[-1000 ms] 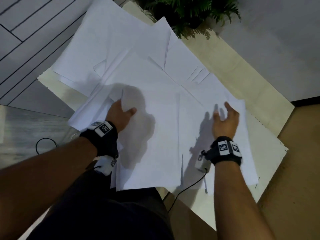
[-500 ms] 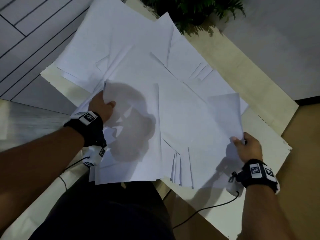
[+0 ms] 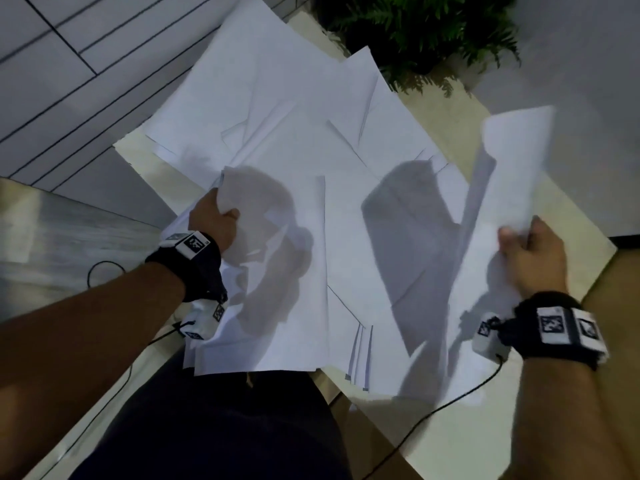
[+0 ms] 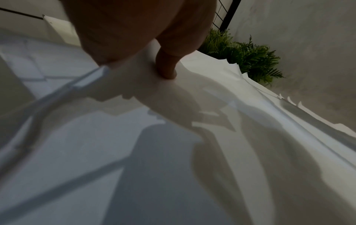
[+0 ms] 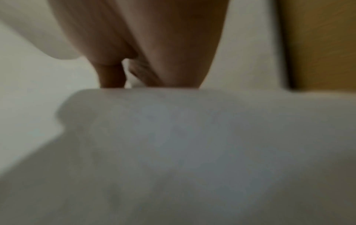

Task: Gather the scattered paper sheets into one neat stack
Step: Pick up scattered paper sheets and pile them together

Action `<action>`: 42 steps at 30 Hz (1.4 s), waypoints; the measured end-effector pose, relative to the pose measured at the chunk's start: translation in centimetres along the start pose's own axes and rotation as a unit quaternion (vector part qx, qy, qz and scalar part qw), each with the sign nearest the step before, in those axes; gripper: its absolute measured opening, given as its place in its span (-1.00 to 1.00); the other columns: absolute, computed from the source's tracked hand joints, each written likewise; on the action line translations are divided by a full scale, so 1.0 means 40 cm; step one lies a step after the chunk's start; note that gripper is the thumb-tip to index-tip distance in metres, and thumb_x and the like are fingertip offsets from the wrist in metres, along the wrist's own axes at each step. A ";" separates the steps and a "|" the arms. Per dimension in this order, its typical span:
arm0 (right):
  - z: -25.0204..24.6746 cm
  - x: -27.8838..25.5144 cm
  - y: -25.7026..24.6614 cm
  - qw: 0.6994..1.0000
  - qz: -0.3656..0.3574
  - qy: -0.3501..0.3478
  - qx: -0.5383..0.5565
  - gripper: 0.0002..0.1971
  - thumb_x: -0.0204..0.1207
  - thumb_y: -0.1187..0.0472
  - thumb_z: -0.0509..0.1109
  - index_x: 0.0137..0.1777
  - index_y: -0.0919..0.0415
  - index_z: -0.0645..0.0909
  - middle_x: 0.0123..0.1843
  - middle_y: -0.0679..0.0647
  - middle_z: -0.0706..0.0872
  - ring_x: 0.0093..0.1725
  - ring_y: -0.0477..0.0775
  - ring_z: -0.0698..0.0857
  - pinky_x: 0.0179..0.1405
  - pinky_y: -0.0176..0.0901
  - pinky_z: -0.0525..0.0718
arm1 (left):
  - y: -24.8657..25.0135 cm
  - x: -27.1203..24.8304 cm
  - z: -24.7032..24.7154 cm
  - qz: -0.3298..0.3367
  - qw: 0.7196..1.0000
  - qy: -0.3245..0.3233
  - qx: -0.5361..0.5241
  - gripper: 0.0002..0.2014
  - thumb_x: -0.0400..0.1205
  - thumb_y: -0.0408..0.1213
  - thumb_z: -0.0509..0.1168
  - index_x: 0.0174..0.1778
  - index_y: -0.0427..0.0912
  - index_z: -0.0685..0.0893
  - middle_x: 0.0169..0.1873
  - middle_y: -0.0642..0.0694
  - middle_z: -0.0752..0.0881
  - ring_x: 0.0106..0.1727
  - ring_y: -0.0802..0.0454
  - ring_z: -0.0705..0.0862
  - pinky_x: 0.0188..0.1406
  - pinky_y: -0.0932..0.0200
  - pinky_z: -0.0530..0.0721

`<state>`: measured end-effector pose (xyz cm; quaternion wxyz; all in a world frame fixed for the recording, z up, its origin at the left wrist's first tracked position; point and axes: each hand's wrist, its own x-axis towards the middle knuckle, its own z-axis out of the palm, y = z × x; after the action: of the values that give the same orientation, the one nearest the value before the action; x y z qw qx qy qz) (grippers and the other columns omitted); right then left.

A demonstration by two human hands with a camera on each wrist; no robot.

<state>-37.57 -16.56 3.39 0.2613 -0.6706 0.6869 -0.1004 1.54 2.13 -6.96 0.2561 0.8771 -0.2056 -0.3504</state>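
Several white paper sheets (image 3: 277, 109) lie spread and overlapping across a pale table (image 3: 460, 109). My left hand (image 3: 216, 220) grips the left edge of a near bundle of sheets (image 3: 273, 296), thumb on top; the left wrist view shows the thumb (image 4: 167, 67) pressing the paper (image 4: 134, 152). My right hand (image 3: 530, 251) pinches the lower corner of a lifted sheet (image 3: 509, 164), which stands raised above the table at the right and is blurred. In the right wrist view the fingers (image 5: 111, 76) hold that paper (image 5: 192, 144).
A green fern-like plant (image 3: 415, 32) stands at the table's far edge. Grey plank flooring (image 3: 69, 64) lies to the left, brown flooring (image 3: 620, 289) to the right. A thin black cable (image 3: 450, 403) trails from the right wrist over the table's near corner.
My right hand has lifted its sheet up and to the right, off the pile. The left hand keeps gripping the near bundle's left edge.
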 end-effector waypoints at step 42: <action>0.400 -0.191 -0.103 0.974 0.119 -0.138 0.137 -0.70 0.58 -0.02 0.32 0.09 0.23 0.59 0.05 0.18 0.69 0.00 0.22 0.66 -0.07 -0.12 0.55 | 0.153 -0.056 0.064 0.040 0.962 -0.070 -0.262 -0.49 0.58 0.15 0.24 0.39 -0.01 0.50 0.36 -0.03 0.59 0.37 -0.02 0.56 0.48 -0.08 0.45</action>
<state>-26.37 -6.07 -6.36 0.4527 -0.5496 0.6988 -0.0686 -2.89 -2.25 -3.78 0.4757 0.7436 -0.1585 -0.4423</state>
